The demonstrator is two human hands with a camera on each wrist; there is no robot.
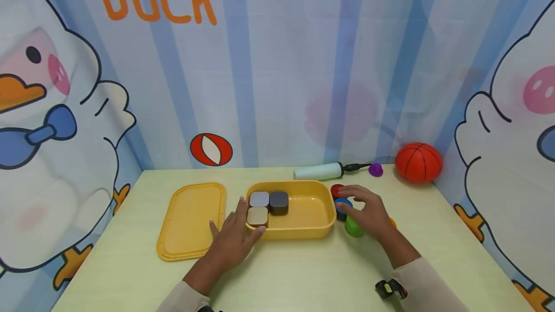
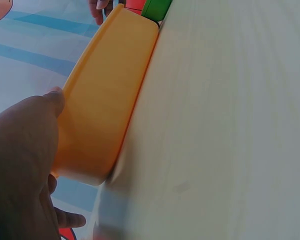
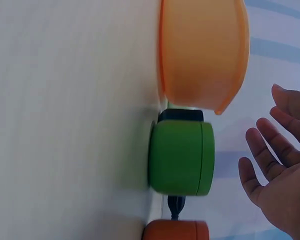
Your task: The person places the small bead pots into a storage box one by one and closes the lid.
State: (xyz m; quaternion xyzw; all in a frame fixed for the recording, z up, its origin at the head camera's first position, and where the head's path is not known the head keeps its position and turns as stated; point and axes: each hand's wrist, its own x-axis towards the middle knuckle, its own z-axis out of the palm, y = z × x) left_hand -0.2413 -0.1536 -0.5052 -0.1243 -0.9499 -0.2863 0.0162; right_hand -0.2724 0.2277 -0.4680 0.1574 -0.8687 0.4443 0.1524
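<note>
Head view is showing me the yellow tray [image 1: 309,208] at the center of the frame, with the left hand [image 1: 231,244] resting against its left end; those fingers are spreading along the rim rather than curling round it, and the thumb is lying at the lower left corner. Inside, a light gray block [image 1: 259,199], a dark gray block [image 1: 279,203] and a beige block [image 1: 257,217] are sitting together on the left, while yellow floor is showing across the right half. Right of center, the right hand [image 1: 368,211] is hovering with loosely bent fingers, gripping nothing; from my remote seat, the right wrist view is showing me a gap between it and the green block [image 1: 353,227]. A red block [image 1: 336,190], a blue block [image 1: 343,203] and the green one are lining up near the tray's right wall, leaving only a narrow margin. At left, a yellow lid [image 1: 191,223] is lying flat; I cannot tell whether the left hand is touching its right edge. A pump [image 1: 318,171] is lying along the tabletop's upper edge, and bare tabletop [image 1: 303,278] is stretching between both forearms, giving room at bottom center.
</note>
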